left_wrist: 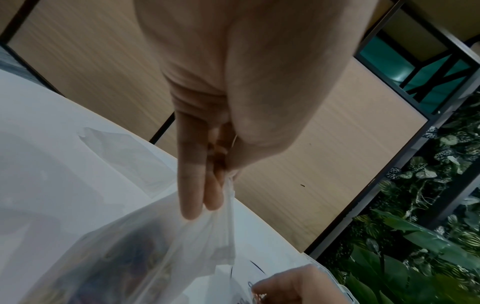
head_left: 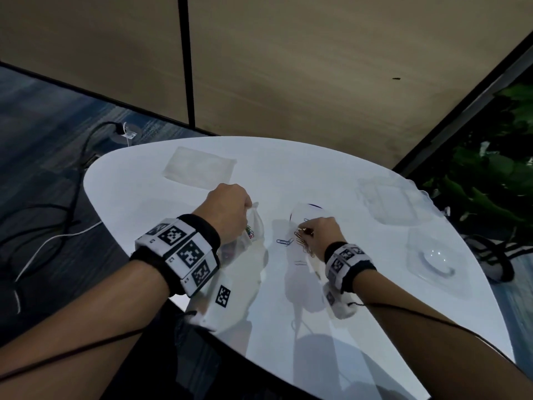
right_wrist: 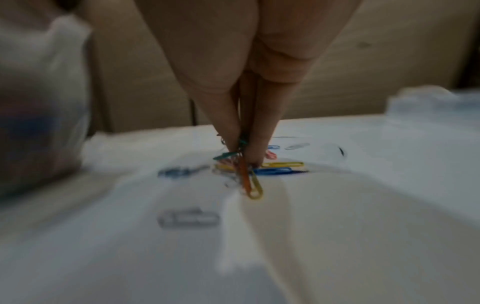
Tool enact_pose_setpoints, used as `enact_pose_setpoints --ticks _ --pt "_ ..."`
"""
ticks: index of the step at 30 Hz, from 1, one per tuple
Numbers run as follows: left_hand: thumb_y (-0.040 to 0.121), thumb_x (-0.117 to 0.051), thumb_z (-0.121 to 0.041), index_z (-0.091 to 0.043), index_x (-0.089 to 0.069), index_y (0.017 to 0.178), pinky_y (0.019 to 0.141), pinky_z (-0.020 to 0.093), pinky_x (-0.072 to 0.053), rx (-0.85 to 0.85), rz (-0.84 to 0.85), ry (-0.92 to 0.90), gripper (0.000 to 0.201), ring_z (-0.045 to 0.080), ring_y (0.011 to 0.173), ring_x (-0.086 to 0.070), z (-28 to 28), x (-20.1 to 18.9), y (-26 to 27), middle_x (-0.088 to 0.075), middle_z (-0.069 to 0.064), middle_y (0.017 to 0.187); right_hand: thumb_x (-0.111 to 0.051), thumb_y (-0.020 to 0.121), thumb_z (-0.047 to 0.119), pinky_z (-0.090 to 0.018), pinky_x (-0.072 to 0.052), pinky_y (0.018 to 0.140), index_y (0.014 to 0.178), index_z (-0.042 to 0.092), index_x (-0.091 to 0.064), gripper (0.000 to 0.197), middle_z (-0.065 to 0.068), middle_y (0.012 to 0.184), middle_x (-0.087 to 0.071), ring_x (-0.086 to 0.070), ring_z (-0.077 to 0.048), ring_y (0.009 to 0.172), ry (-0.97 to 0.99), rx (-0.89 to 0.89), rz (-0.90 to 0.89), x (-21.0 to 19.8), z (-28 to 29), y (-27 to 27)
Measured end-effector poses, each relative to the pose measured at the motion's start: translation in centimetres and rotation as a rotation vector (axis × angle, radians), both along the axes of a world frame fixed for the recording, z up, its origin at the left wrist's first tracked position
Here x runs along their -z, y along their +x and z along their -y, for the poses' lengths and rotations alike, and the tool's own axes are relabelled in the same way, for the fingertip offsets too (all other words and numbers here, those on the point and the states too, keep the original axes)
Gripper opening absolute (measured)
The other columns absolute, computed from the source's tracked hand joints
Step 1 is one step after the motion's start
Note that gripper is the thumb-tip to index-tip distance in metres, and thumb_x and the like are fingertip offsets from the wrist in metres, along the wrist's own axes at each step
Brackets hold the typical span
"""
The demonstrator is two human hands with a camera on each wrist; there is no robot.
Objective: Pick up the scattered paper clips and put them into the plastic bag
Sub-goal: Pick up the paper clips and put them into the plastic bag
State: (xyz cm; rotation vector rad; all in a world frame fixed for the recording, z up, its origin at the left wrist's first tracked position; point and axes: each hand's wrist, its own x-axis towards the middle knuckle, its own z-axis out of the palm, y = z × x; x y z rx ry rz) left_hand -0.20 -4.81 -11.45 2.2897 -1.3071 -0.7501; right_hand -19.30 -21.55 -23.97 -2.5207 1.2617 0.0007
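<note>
Toward the near edge of the worktop [head_left: 317,298] one pale clip [head_left: 300,262] lies alone. Just beyond it the right hand [head_left: 323,235] pinches a tangled bunch of paper clips [right_wrist: 246,176] — likely to carry several at once. Beside it the left hand [head_left: 230,209] pinches the plastic bag [head_left: 251,229] by its top, holding it upright, probably so the mouth faces the load. A flat clear sheet [head_left: 199,167] lies by the far edge.
</note>
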Motion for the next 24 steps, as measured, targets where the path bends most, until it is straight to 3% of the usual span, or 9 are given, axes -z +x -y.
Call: enact_pose_setpoints --ticks 2,5,8,11,14,16,18,22,24 --pt "0.096 -0.048 -0.001 -0.010 -0.069 0.123 0.095 0.039 -0.056 0.021 0.009 0.014 0.035 0.031 0.096 -0.071 0.4 0.0 -0.5 -0.069 0.014 0.118 -0.071 0.081 0.011 -0.029 -0.057 0.081 0.089 0.012 -0.078 0.011 -0.005 0.085 -0.076 -0.071 -0.021 0.079 0.208 0.267 0.221 -1.0 0.7 -0.7" --pt "0.096 -0.047 0.002 -0.009 -0.068 0.125 0.095 0.037 -0.056 0.046 0.005 0.038 0.037 0.030 0.098 -0.071 1.0 -0.1 -1.4 -0.069 0.015 0.116 -0.074 0.078 -0.004 -0.030 -0.060 0.080 0.106 0.000 -0.072 0.029 -0.019 0.087 -0.074 -0.073 -0.027 0.074 0.736 0.563 0.676 -3.8 0.3 -0.9" --pt "0.095 -0.048 0.002 -0.010 -0.068 0.124 0.094 0.035 -0.056 0.047 -0.006 0.039 0.037 0.030 0.097 -0.071 1.4 0.2 -2.2 -0.069 0.015 0.116 -0.069 0.080 -0.010 -0.028 -0.060 0.079 0.110 -0.004 -0.067 0.030 -0.024 0.094 -0.071 -0.072 -0.030 0.082 1.036 0.572 0.950 -7.3 -1.3 0.1" --pt "0.093 -0.049 0.001 -0.009 -0.074 0.115 0.091 0.038 -0.058 0.048 -0.006 0.020 0.034 0.030 0.091 -0.072 1.8 0.2 -2.9 -0.072 0.015 0.107 -0.064 0.085 -0.011 -0.028 -0.060 0.077 0.113 -0.006 -0.060 0.029 -0.022 0.095 -0.070 -0.072 -0.029 0.082 1.194 0.542 1.027 -9.3 -3.8 1.6" --pt "0.094 -0.051 -0.003 -0.010 -0.073 0.115 0.093 0.040 -0.057 0.025 -0.029 -0.008 0.032 0.031 0.094 -0.072 2.0 0.2 -3.4 -0.073 0.016 0.108 -0.067 0.082 -0.008 -0.035 -0.060 0.082 0.101 -0.002 -0.060 0.021 -0.020 0.085 -0.069 -0.072 -0.036 0.083 1.112 0.529 0.980 -8.7 -6.1 3.1" --pt "0.095 -0.051 -0.004 -0.010 -0.072 0.120 0.095 0.039 -0.056 0.004 -0.034 -0.027 0.033 0.030 0.100 -0.071 2.1 0.3 -3.5 -0.071 0.015 0.115 -0.075 0.076 0.003 -0.043 -0.060 0.082 0.083 0.008 -0.067 0.012 -0.014 0.076 -0.072 -0.073 -0.035 0.081 0.806 0.405 0.810 -7.7 -7.1 3.7" --pt "0.095 -0.049 -0.005 -0.010 -0.073 0.118 0.095 0.038 -0.057 0.000 -0.034 -0.048 0.033 0.029 0.101 -0.071 2.0 0.3 -3.3 -0.071 0.013 0.117 -0.071 0.073 0.010 -0.040 -0.061 0.075 0.070 0.020 -0.070 0.010 -0.002 0.068 -0.073 -0.073 -0.022 0.070 0.526 0.246 0.625 -7.3 -7.8 3.9" --pt "0.092 -0.046 -0.001 -0.012 -0.076 0.081 0.081 0.042 -0.062 0.031 -0.049 -0.039 0.033 0.029 0.080 -0.072 1.9 0.3 -2.8 -0.073 0.013 0.085 -0.060 0.079 0.010 -0.028 -0.055 0.069 0.078 0.017 -0.073 0.015 -0.001 0.071 -0.070 -0.065 -0.020 0.071 0.346 -0.054 0.405 -8.2 -7.7 4.5" --pt "0.091 -0.046 -0.001 -0.014 -0.070 0.070 0.079 0.042 -0.062 0.022 -0.053 -0.040 0.035 0.032 0.079 -0.073 1.8 0.2 -2.4 -0.072 0.014 0.082 -0.059 0.083 0.010 -0.026 -0.055 0.072 0.083 0.016 -0.073 0.014 -0.002 0.076 -0.072 -0.067 -0.019 0.073 0.440 -0.129 0.416 -9.0 -6.6 4.6"
